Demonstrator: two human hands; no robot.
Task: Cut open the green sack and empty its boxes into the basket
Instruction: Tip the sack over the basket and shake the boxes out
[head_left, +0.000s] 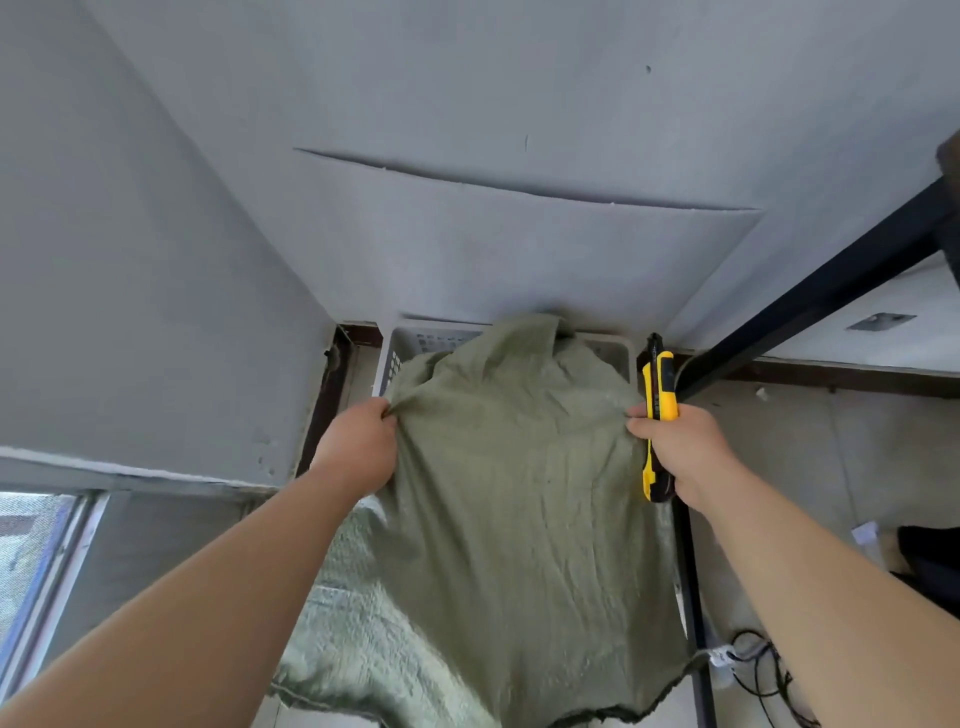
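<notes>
Holding the green sack (519, 493) over the white basket (400, 345), you are gripping its sides with your left hand (358, 441) and right hand (680, 447), the right also clutching the yellow knife (658, 395), so that doubled grip may be slipping

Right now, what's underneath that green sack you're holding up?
A white basket: its slotted far wall and rim peek out past the green sack. The sack covers the basket's inside, so whatever lies in it cannot be seen.
</notes>
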